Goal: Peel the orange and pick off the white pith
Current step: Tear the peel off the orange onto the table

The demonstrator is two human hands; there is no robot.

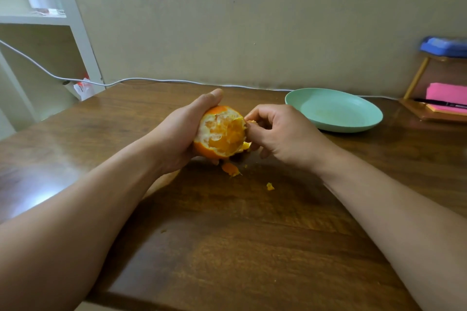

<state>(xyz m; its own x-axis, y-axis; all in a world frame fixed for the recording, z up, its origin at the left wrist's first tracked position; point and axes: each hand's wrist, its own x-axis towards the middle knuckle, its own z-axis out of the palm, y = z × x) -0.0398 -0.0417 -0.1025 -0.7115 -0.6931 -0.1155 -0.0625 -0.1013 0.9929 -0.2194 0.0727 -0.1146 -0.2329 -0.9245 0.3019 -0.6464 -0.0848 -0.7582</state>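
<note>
My left hand (182, 131) grips a partly peeled orange (222, 132) just above the wooden table (227, 235). The side facing me is bare flesh with patches of white pith; orange skin remains along its top and bottom edges. My right hand (280, 134) is at the orange's right side, its thumb and fingers pinching a strip of peel (247, 145) at the edge of the fruit. A torn piece of peel (230, 168) lies on the table right under the orange, and a smaller scrap (270, 186) lies a little nearer to me.
A pale green plate (353, 121) sits on the table to the right of my right hand. A wooden stand with pink sticky notes (446, 94) and a pen is at the far right. A white cable (164, 81) runs along the wall. White shelves (73, 20) stand at left.
</note>
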